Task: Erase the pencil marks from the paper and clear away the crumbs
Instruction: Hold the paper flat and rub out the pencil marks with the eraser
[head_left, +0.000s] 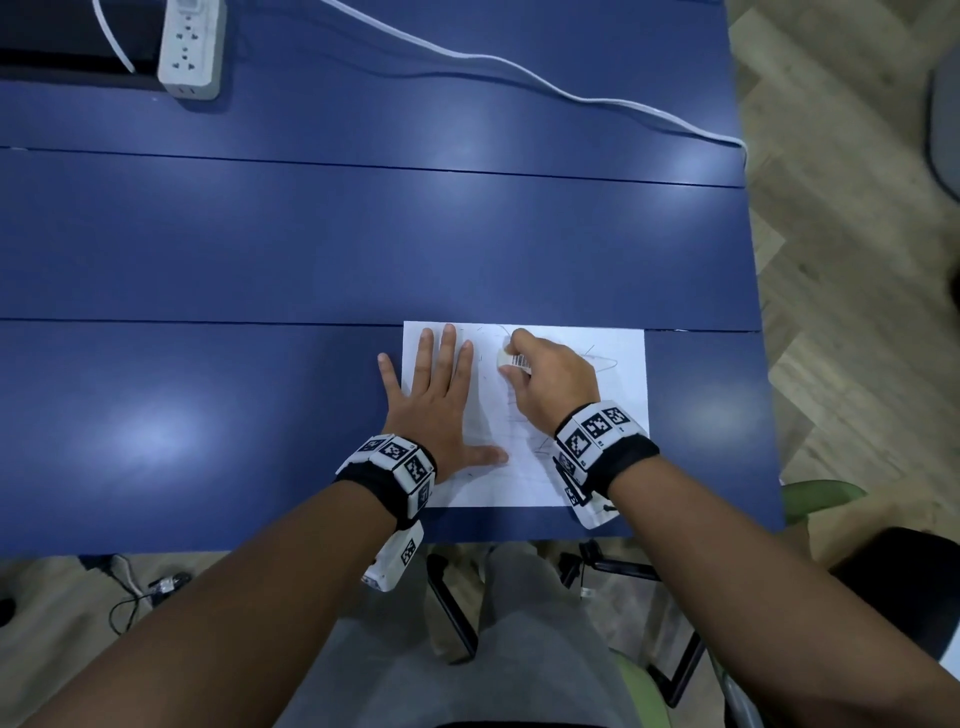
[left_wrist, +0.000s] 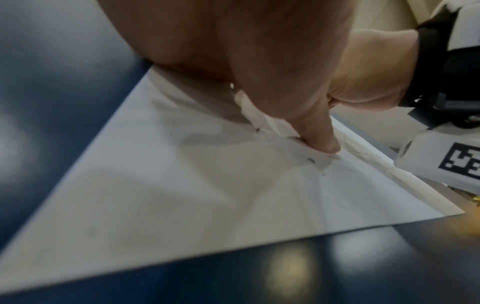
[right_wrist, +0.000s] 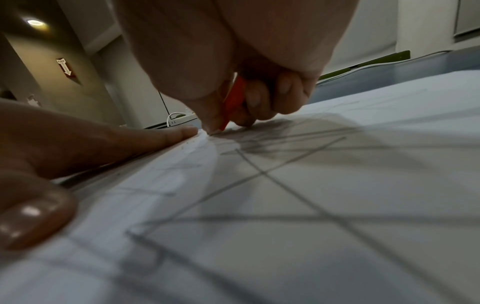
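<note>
Eraser down on the paper, other hand pinning the sheet

Left hand (head_left: 434, 400) lies flat with fingers spread on the paper (head_left: 621, 384) at the blue table's (head_left: 311, 249) near edge; right hand (head_left: 553, 382) pinches the eraser (head_left: 511, 360) against the far part of the sheet (pencil marks (right_wrist: 262, 172) all over, a few dark crumbs (left_wrist: 310, 160) by the thumb).

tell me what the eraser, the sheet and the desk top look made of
Eraser: seemingly soft white rubber or vinyl in a printed card or paper sleeve; a barcode shows on the wrap, pinched in the right hand.
Sheet: thin matte white paper; it lies flat and carries grey pencil lines.
Desk top: probably painted or laminated board, smooth blue satin; ceiling lights reflect softly, and seams divide the panels.
</note>
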